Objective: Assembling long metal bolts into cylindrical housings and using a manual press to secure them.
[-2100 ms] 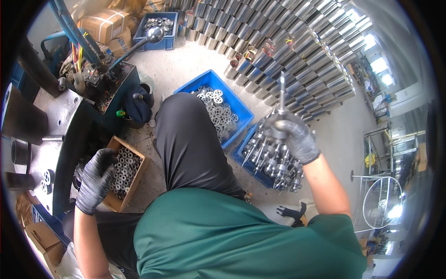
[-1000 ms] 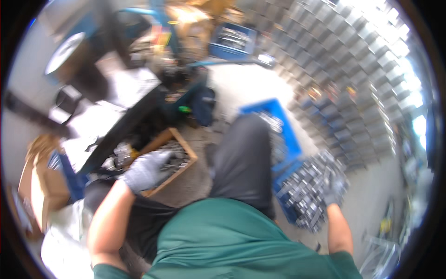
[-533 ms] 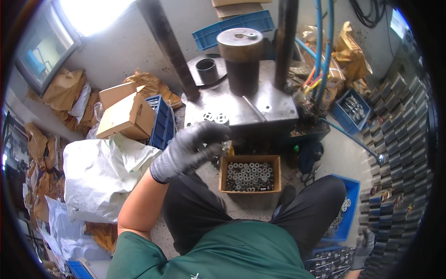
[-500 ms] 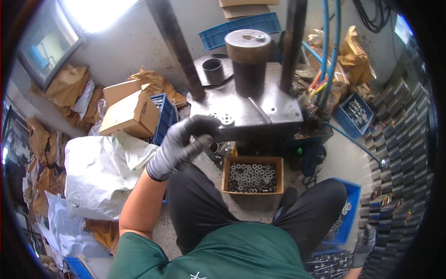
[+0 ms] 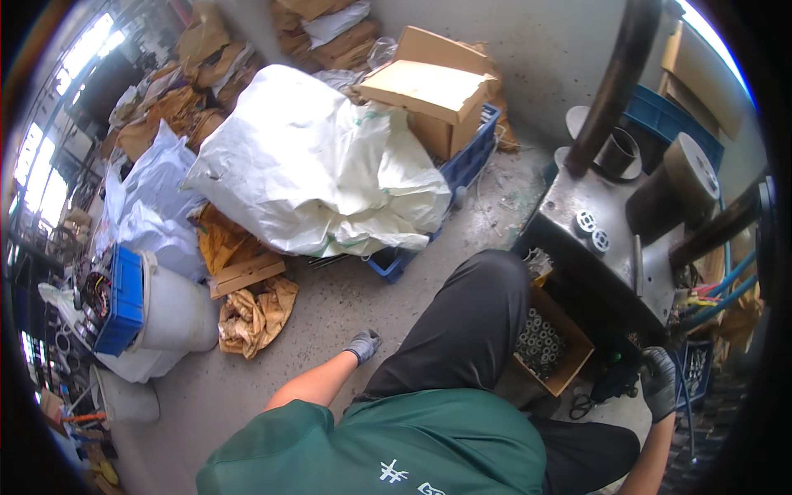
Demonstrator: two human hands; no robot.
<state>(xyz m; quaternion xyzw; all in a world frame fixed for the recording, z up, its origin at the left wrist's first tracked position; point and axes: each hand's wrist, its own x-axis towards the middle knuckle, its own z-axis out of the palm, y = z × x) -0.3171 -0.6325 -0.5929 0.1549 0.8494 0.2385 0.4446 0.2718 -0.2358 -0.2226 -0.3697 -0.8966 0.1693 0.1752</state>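
Observation:
My left hand (image 5: 364,345), in a grey glove, hangs low beside my left thigh above the floor. Its fingers are curled in, and whether anything is inside them is hidden. At the right, my gloved right hand (image 5: 658,384) is at the front corner of the press, below its steel plate (image 5: 569,198). The fingers there are bent and closed, and what they hold, if anything, does not show. A round metal disc with holes (image 5: 586,221) lies on the plate, touching or nearly touching a second holed disc (image 5: 600,241). Beside them stands a thick steel cylinder (image 5: 672,186).
An open cardboard box (image 5: 569,363) of small metal rings stands below the press. A large white sack (image 5: 313,165) and a carton (image 5: 429,91) are at the back. At left are a blue bin (image 5: 122,299), a grey bucket (image 5: 177,309) and crumpled brown paper (image 5: 260,318).
My view has swung left. My left hand has left the plate's front edge and dropped beside my thigh. My right hand has moved from the bin of rods up to the press corner.

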